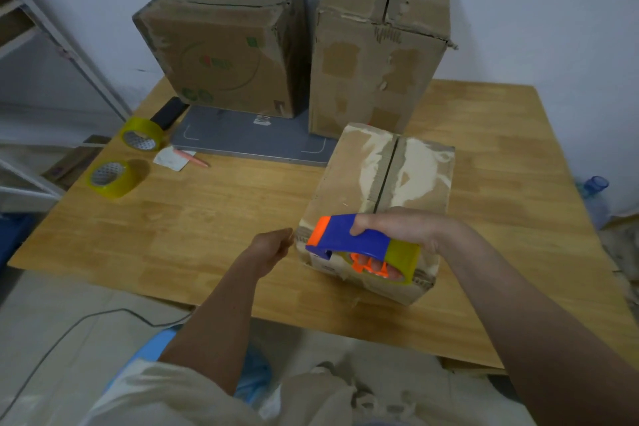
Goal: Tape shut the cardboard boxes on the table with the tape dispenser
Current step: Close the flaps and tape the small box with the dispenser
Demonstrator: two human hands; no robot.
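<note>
Dispenser at the near box's front edge

The right hand [403,230] grips the tape dispenser [359,245], fingers [371,264] curled through its roll, on the near box [377,190]; the left hand [273,247], seemingly pinched shut, touches the box's left corner.

a wooden table [173,225] stands against a pale wall [518,10], on grey floor [52,315].

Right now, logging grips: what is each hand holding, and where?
Right hand grips the dispenser by its handle. Left hand: cannot tell.
</note>
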